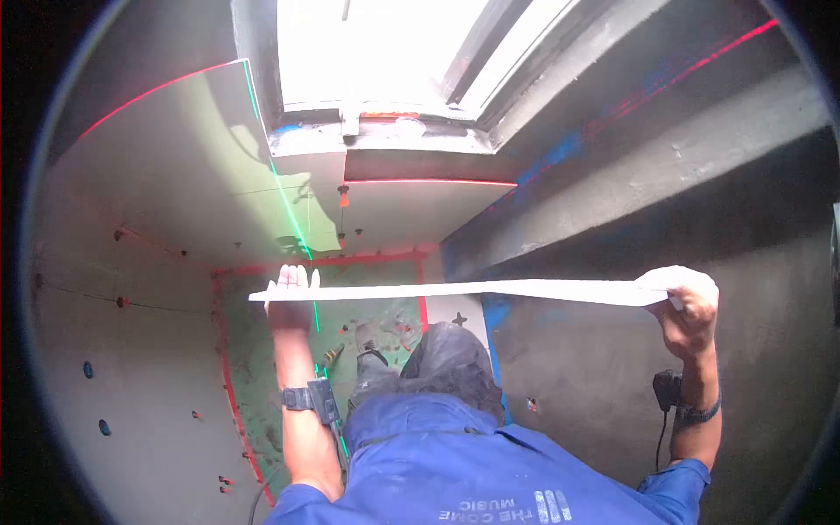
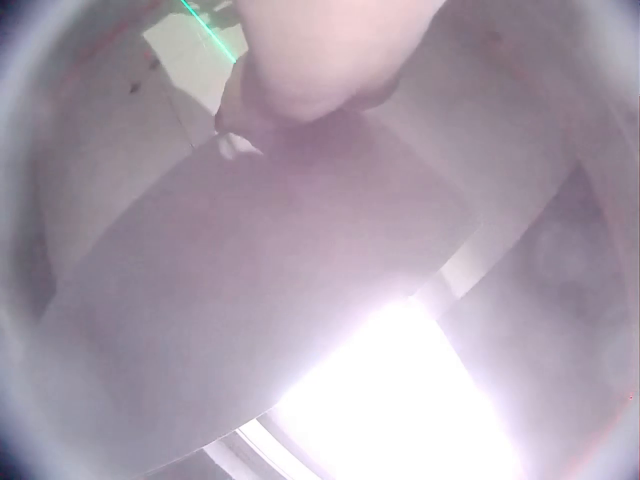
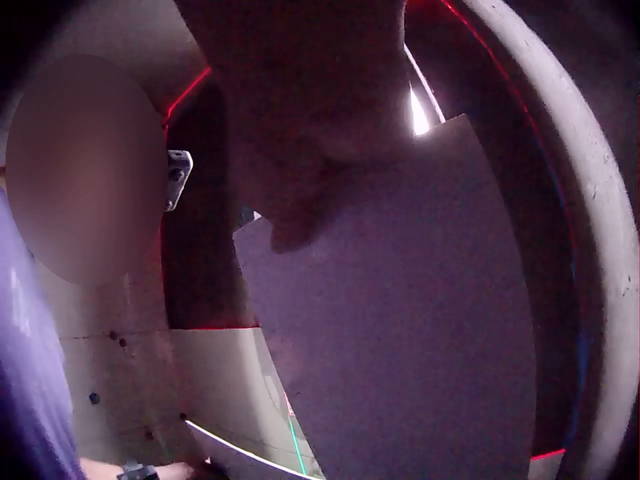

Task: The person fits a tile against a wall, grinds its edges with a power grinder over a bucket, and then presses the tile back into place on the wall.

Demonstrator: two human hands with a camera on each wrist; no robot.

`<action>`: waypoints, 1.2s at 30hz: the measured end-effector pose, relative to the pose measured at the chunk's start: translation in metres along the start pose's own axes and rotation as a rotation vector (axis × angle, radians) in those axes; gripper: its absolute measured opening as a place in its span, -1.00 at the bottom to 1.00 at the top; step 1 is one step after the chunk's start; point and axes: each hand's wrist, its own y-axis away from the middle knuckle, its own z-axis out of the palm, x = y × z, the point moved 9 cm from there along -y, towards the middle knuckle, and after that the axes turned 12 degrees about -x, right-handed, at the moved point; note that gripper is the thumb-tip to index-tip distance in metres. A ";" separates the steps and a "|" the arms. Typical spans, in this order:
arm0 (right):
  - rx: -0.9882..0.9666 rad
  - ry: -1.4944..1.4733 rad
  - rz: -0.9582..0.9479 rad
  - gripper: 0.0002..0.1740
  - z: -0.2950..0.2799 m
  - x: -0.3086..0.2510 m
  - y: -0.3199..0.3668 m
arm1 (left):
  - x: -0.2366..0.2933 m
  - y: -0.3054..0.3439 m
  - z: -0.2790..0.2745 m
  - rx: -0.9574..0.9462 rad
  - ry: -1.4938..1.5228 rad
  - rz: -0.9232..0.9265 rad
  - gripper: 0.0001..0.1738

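A long, pale flat panel (image 1: 560, 290) spans both hands, seen nearly edge-on in the head view. Under its left end my left hand (image 1: 290, 315) supports it, fingers straight and showing past the far edge. At the other end my right hand (image 1: 691, 306) grips the panel, fingers and thumb around its end. The left wrist view has the panel's broad face (image 2: 250, 270) against the hand (image 2: 320, 65), whose fingers are hidden. In the right wrist view the dim hand (image 3: 310, 150) holds the panel (image 3: 410, 320) by its end.
Large pale tiles (image 1: 131, 184) line the wall, with red clips and wires in the joints. A bright window (image 1: 376, 52) is ahead, a dark wall (image 1: 604, 367) on the right. Green and red laser lines cross the surfaces. Red tape (image 1: 229, 385) edges the green floor area.
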 end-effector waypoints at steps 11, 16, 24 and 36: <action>0.031 -0.135 0.142 -0.88 -0.013 0.140 -0.075 | 0.100 -0.103 -0.138 -0.101 2.204 -0.260 -0.40; -0.002 -0.019 0.093 -0.88 -0.011 0.205 -0.097 | 0.188 -0.155 -0.057 0.245 3.139 -0.183 -0.28; -0.018 -0.164 0.111 -0.92 0.020 0.288 -0.115 | 0.197 -0.200 -0.089 0.368 2.693 -0.757 0.51; -0.030 -0.127 0.020 -0.77 0.061 0.347 -0.141 | 0.216 -0.237 -0.079 0.351 2.433 -0.949 0.60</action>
